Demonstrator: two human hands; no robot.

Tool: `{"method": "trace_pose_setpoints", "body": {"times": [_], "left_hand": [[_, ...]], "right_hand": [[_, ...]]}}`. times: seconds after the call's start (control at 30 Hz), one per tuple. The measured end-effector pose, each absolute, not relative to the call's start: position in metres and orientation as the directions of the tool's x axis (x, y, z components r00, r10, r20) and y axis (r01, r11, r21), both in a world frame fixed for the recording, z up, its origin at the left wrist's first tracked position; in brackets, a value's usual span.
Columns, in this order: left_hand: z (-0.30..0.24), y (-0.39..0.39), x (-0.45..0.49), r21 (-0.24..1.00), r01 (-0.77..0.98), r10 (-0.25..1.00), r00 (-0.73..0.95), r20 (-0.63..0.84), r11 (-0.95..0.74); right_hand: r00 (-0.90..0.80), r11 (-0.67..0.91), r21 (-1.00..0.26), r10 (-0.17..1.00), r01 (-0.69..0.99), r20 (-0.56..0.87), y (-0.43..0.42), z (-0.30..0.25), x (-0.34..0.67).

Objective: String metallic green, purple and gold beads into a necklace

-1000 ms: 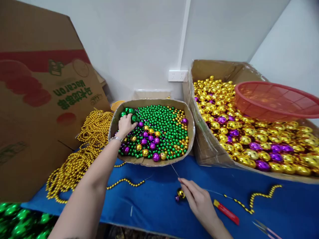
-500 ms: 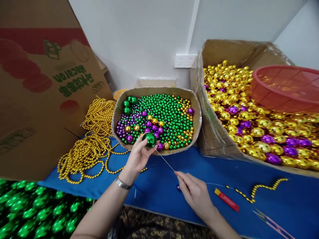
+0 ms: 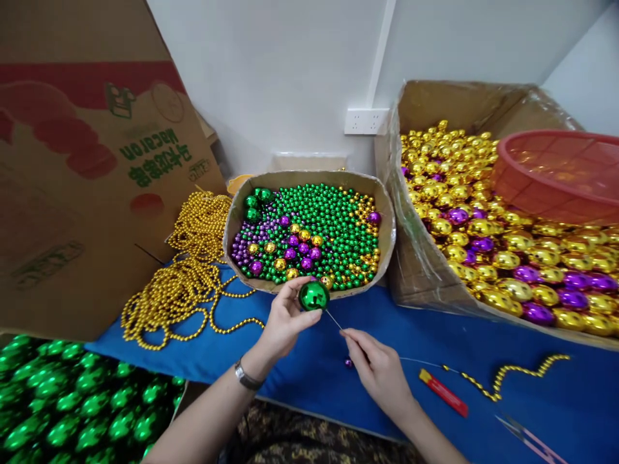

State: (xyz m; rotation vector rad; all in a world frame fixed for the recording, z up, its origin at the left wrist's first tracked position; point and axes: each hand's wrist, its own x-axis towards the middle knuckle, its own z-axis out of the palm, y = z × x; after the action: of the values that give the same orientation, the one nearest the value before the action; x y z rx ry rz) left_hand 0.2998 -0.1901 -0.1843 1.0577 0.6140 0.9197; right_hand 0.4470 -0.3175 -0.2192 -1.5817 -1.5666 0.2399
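Note:
My left hand (image 3: 286, 323) pinches a large shiny green bead (image 3: 314, 296) between thumb and fingers, just in front of the cardboard bin's rim. My right hand (image 3: 380, 367) grips a thin needle (image 3: 334, 319), whose far end meets the green bead's lower right side; whether it is inside a hole I cannot tell. A thin thread (image 3: 418, 360) runs rightward from behind my right hand to a string of small gold beads (image 3: 498, 380) on the blue cloth. A small purple bead (image 3: 349, 363) shows beside my right fingers.
A cut-down cardboard bin (image 3: 389, 248) holds green, purple and gold beads. Gold bead strands (image 3: 169, 296) lie left. A big carton (image 3: 403, 258) of gold and purple beads, with a red basket (image 3: 556, 174), stands right. A red-yellow packet (image 3: 445, 393) and thread snips (image 3: 527, 438) lie front right.
My left hand has brought the green bead rightward and down, closer to my right hand. The needle's visible length between the hands is shorter. The view has shifted slightly.

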Motion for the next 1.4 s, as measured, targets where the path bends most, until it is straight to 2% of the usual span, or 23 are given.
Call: {"method": "trace_pose_setpoints", "body": {"times": [0.1,0.27,0.63,0.9,1.1,1.4], "left_hand": [[-0.187,-0.192,0.299,0.915,-0.318,0.847,0.530,-0.044,0.247],[-0.190,-0.194,0.299,0.933,-0.326,0.875,0.483,0.026,0.152],[-0.194,-0.198,0.301,0.935,-0.301,0.868,0.496,-0.013,0.187],[-0.199,-0.200,0.300,0.958,-0.288,0.884,0.451,0.128,0.009],[-0.202,-0.203,0.303,0.928,-0.371,0.885,0.444,0.136,0.044],[-0.196,-0.205,0.304,0.943,-0.329,0.853,0.502,0.139,0.040]], "right_hand": [[0.178,0.188,-0.653,0.874,0.734,0.452,-0.319,-0.222,0.449],[0.184,0.185,-0.622,0.857,0.761,0.481,-0.322,-0.228,0.449],[0.169,0.184,-0.616,0.867,0.766,0.469,-0.325,-0.230,0.452],[0.186,0.179,-0.624,0.861,0.760,0.473,-0.325,-0.231,0.452],[0.180,0.190,-0.626,0.859,0.756,0.479,-0.327,-0.236,0.453],[0.205,0.192,-0.653,0.853,0.733,0.481,-0.330,-0.236,0.454]]}}
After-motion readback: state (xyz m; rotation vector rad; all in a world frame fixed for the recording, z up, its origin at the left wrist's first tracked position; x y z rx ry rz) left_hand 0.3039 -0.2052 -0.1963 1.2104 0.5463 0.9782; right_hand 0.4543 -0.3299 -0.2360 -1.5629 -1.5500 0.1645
